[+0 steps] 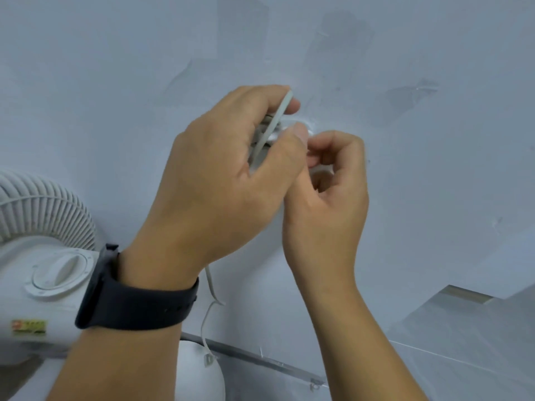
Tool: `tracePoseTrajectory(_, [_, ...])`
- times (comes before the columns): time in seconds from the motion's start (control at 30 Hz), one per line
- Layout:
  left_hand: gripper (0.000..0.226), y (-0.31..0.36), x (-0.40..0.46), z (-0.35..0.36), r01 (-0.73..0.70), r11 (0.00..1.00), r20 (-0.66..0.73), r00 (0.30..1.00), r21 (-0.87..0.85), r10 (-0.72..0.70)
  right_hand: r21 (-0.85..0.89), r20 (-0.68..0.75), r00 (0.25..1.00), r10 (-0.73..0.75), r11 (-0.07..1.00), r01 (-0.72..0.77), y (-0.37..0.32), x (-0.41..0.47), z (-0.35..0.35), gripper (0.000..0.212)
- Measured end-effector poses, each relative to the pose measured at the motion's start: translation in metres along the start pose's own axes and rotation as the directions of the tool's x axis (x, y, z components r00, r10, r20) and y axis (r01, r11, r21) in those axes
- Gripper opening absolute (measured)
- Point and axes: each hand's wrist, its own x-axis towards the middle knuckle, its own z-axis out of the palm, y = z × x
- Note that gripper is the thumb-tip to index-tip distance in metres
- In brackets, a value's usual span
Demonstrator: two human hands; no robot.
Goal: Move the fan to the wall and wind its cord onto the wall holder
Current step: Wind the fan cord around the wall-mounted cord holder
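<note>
Both hands work at the wall [405,169]: the left grip [220,180] pinches the white cord [275,120], the right grip [324,198] curls on a cord loop against the holder [304,124] (largely hidden). The fan [43,256] stands lower left.

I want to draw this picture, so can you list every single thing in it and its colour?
fan: one, white, lower left, by the wall
cord: one, white, runs through the left hand, hangs down below the wrist
wall holder: one, pale, on the wall, mostly hidden behind the fingers
wall: one, pale grey-blue, patchy
watch: one, black, on the left wrist
left hand: one, grips the cord
right hand: one, fingers curled round something white, unclear what
</note>
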Motion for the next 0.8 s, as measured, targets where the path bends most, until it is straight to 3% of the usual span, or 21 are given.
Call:
tracePoseTrajectory(0.17, [0.044, -0.001, -0.004, 0.002, -0.008, 1.000, 0.047, 0.999, -0.010, 0.009, 0.108, 0.209, 0.978, -0.008, 0.994, -0.014, -0.002, -0.001, 0.002, 0.021])
tracePoseTrajectory(0.3, [0.043, 0.003, -0.003, 0.005, -0.005, 1.000, 0.024, 1.000, -0.016, 0.005, 0.320, 0.270, 0.960, 0.079, 0.933, -0.167, -0.007, 0.000, -0.001, 0.032])
tracePoseTrajectory(0.43, [0.046, 0.004, -0.001, 0.005, 0.026, 0.996, 0.024, 0.999, -0.085, -0.024, 0.420, 0.318, 0.943, 0.098, 0.877, -0.233, -0.010, 0.004, -0.004, 0.026])
tracePoseTrajectory(0.63, [0.032, -0.003, -0.002, 0.006, 0.045, 0.996, -0.025, 0.999, -0.073, -0.047, 0.311, -0.053, 0.976, 0.210, 0.932, -0.184, -0.004, 0.017, -0.013, 0.015])
tracePoseTrajectory(0.8, [0.027, -0.010, 0.000, 0.009, -0.001, 1.000, -0.108, 0.994, -0.003, 0.001, 0.129, -0.178, 0.975, 0.136, 0.985, -0.114, 0.010, 0.014, -0.012, 0.014])
